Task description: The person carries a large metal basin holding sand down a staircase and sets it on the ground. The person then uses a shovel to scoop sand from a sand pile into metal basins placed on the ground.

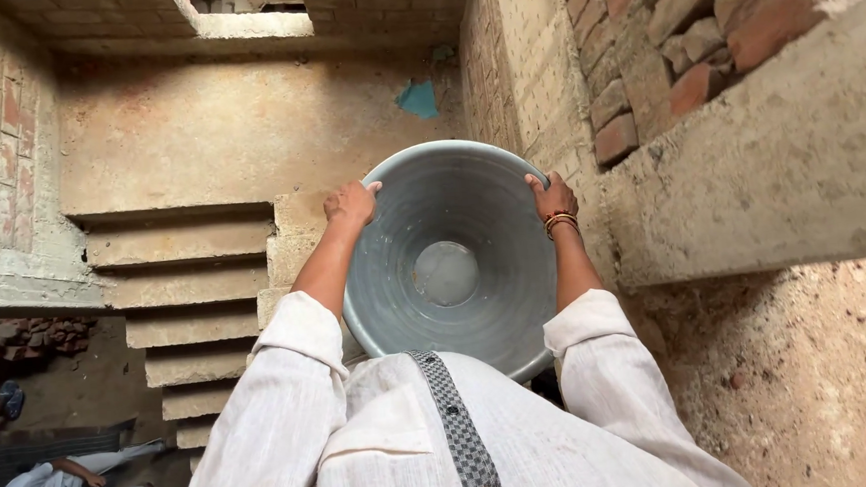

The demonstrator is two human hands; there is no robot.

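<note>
White shirt sleeves nearest, rolled at the elbows. Beyond them, grey metal basin (pixel 449 263) held out front, empty, tilted toward the camera, above concrete stairs (pixel 185 289). Left hand (pixel 350 203) and right hand (pixel 553 198) each closed in a grip on opposite rims. Best kept level and clear of brick wall (pixel 643 70) just beside; both grips even.

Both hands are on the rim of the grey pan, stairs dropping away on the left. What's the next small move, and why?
Probably keep both grips and level the pan before stepping. The left hand and right hand clamp opposite sides of its rim, it looks empty, and it hides the footing ahead. The concrete steps fall away at left, with the brick wall close on the right.
</note>
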